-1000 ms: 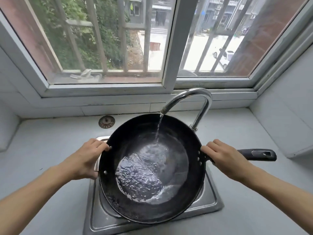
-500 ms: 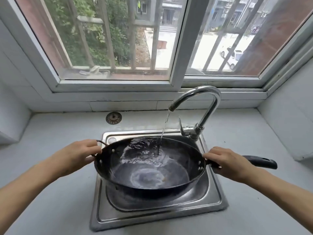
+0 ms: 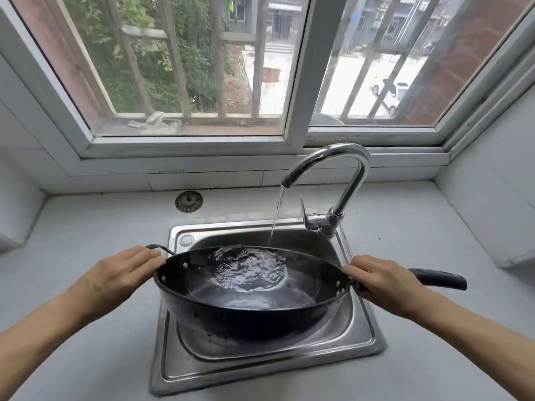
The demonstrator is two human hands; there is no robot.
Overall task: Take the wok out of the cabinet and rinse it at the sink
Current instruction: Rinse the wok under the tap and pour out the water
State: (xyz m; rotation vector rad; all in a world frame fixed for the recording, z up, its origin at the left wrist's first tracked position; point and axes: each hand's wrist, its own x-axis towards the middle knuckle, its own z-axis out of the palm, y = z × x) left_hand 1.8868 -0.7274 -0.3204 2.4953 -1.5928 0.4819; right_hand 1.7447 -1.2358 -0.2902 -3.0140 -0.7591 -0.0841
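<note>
The fingers (image 3: 144, 257) of the left hand (image 3: 115, 277) are curling over the small wire loop handle (image 3: 157, 248) at the wok's near-left rim, gripping it. The right hand (image 3: 382, 280) is wrapping closed around the base of the long black handle (image 3: 437, 278), whose far end is sticking out to the right over the counter (image 3: 86, 227).

Between the 2 hands the black wok (image 3: 249, 311) is hanging above the steel sink (image 3: 260, 369), tipped so its far edge is sitting lower. Water (image 3: 249, 270) is pooling and rippling toward that far side of the bowl. A thin stream (image 3: 276, 215) is falling from the curved chrome faucet (image 3: 344, 180) and landing near the wok's far rim; whether it is striking inside or just behind is hard to tell.

A round drain strainer (image 3: 188, 201) is lying on the counter behind the sink, below the window (image 3: 298, 70).
</note>
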